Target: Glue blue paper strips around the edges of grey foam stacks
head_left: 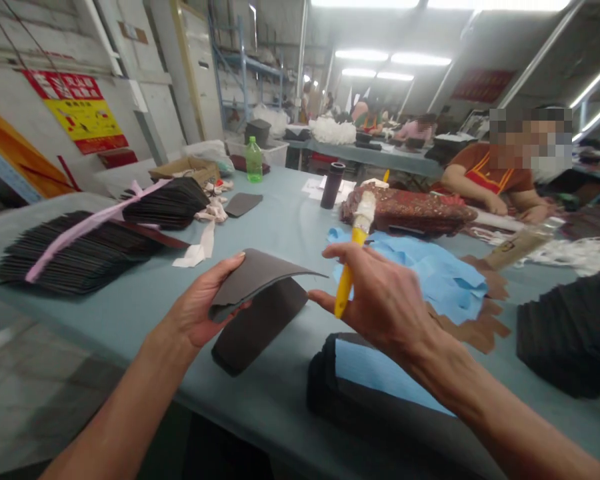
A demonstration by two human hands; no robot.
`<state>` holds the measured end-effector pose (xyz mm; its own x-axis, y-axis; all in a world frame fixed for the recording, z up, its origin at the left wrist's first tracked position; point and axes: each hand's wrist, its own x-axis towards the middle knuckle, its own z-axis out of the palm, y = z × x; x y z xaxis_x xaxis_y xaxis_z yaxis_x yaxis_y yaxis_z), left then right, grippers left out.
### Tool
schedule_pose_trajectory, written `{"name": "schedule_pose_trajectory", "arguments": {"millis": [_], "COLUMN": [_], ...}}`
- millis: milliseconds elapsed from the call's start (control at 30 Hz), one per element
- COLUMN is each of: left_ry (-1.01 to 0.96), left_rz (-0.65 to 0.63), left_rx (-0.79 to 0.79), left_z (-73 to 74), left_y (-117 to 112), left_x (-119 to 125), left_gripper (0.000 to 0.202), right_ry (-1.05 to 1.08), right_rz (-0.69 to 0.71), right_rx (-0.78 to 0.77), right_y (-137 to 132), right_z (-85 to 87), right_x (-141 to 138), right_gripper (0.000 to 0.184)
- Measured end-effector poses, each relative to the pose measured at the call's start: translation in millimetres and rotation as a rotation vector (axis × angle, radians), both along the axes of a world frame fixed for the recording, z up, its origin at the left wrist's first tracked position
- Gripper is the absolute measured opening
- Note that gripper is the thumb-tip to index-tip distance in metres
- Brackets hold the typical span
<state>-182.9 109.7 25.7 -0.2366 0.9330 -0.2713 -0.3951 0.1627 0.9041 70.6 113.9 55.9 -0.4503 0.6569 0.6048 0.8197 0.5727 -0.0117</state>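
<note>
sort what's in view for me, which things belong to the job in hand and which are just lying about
Likely part of the job:
dark grey flexible sheet, in the left hand
yellow-handled brush with pale bristles, in the right hand
second dark grey piece, on the blue-green table

Probably just lying about:
translucent green plastic bottle
dark cylindrical flask

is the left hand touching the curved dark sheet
Touching: the head view shows the left hand gripping the curved dark sheet by its edge, thumb on top and fingers underneath.
</note>
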Motion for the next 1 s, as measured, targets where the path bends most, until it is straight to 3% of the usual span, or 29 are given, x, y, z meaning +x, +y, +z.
{"name": "schedule_pose_trajectory", "arguments": {"millis": [133, 233, 367, 433, 533, 667, 767, 900, 1000], "left_ry": [-0.036, -0.002, 0.418, 0.552, 0.67, 0.737, 0.801, 0.911, 0.989], "left_rz": [-0.052, -0.096, -0.035, -0.001, -0.095, -0.277, -0.315, -0.318, -0.317], "left_rx": [-0.019, 0.0, 0.236, 0.271, 0.243, 0.254, 0.258, 0.268, 0.276], "left_z": [1.7, -6.0, -34.0, -53.2, -81.2, -107.9, -118.8, -123.2, -119.3], "left_y": [-6, -5, 7, 15, 25, 30, 30, 30, 31], "left_x": [-3, -10, -24, -30, -31, -21, -15, -17, -21], "left_gripper": [0.017, 0.029, 0.07, 0.073, 0.078, 0.052, 0.053, 0.056, 0.039], "right_ry": [-0.074, -0.066, 0.047, 0.144, 0.288, 0.41, 0.485, 0.606, 0.595], "right_rz": [0.044, 0.097, 0.086, 0.095, 0.123, 0.112, 0.111, 0.056, 0.0], "right_rx": [-0.097, -0.19, -0.206, -0.215, -0.253, -0.289, -0.293, -0.152, -0.037], "right_y": [17, 23, 30, 32, 30, 24, 24, 30, 30], "right_z": [-4.9, -5.3, -1.3, 1.8, 6.5, 12.2, 17.8, 30.6, 39.3], "right_x": [-33, -41, -38, -34, -31, -27, -21, -4, 15], "right_gripper": [0.034, 0.026, 0.015, 0.007, 0.011, 0.02, 0.022, 0.016, 0.012]}}
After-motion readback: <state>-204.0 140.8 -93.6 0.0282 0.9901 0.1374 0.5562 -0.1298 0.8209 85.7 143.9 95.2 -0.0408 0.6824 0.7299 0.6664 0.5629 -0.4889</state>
